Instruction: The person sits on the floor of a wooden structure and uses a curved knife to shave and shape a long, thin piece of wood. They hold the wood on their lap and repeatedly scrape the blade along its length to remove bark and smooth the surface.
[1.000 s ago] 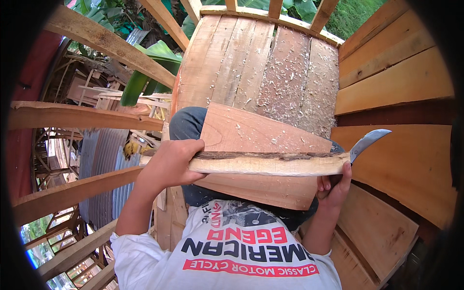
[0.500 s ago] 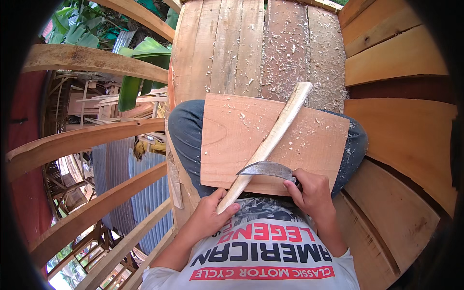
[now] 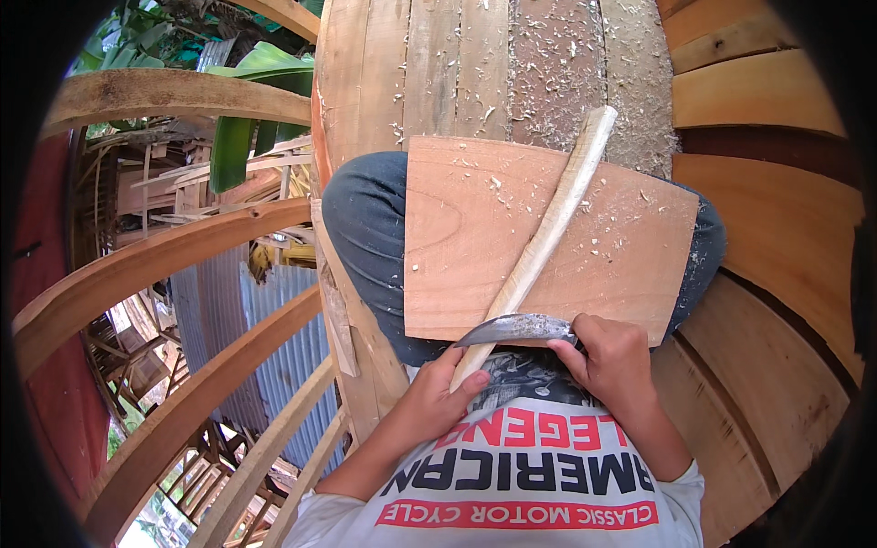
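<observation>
Now curved steel knife (image 3: 514, 329) shaves pale wooden stick (image 3: 548, 228)

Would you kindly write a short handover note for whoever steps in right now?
Left hand: grips the near end of the pale wooden stick.
Right hand: holds the curved knife, blade laid across the stick near the left hand.
Stick lies slanted on the board across the knees.
Done: the stick looks pale and bare; shavings litter the planks.
Left: cannot tell how much shaving remains.

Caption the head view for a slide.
Left hand steadies a pale stick on a board; right hand holds a curved knife.
</observation>
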